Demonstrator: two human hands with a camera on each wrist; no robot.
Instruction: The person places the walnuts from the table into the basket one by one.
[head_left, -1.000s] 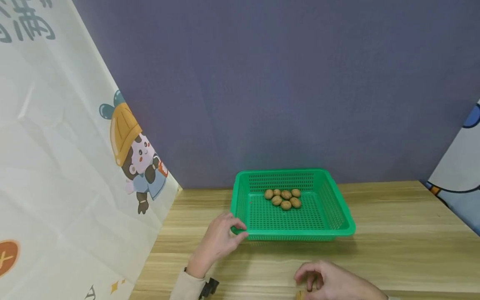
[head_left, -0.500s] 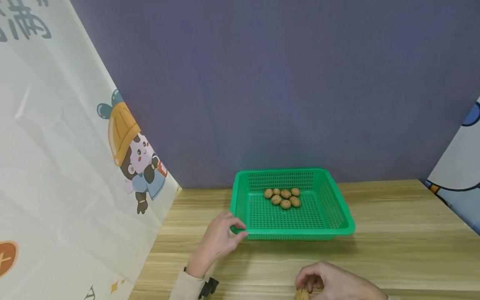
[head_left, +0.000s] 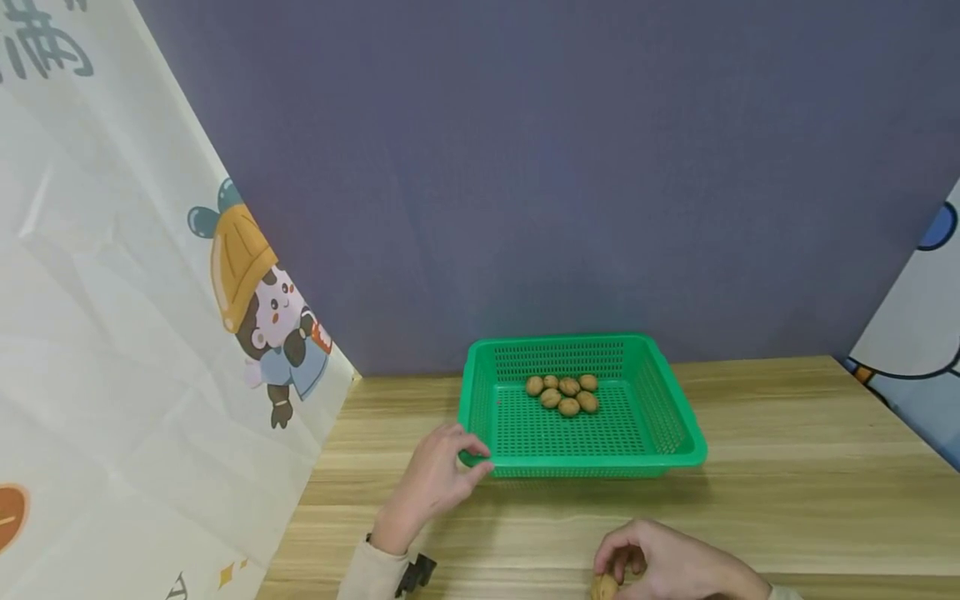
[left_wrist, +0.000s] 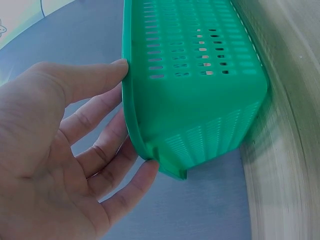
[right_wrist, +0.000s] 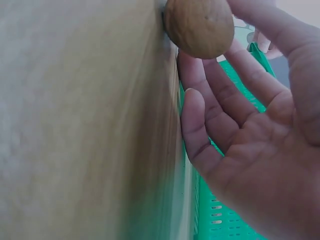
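Observation:
A green plastic basket (head_left: 675,461) with slotted walls stands on the table, several walnuts (head_left: 568,386) grouped toward the back of its floor. At its near left corner my left hand (head_left: 438,475) pinches the rim; in the left wrist view the thumb (left_wrist: 95,82) lies on the outer side and the fingers go behind the rim. Low in the head view, my right hand (head_left: 667,562) holds a single walnut (head_left: 604,587) between thumb and fingertips, in front of the basket. The right wrist view shows this walnut (right_wrist: 200,27) close to the tabletop, the other fingers loosely curled.
The wooden table (head_left: 787,467) extends to both sides of the basket. Behind it rises a dark blue-grey partition (head_left: 525,183). A white printed sheet (head_left: 112,333) with a cartoon figure borders the left, and another printed panel (head_left: 922,308) the right.
My right fingers have come down onto the walnut, and more of it shows now. The left hand stays on the basket rim. The head view has shifted slightly.

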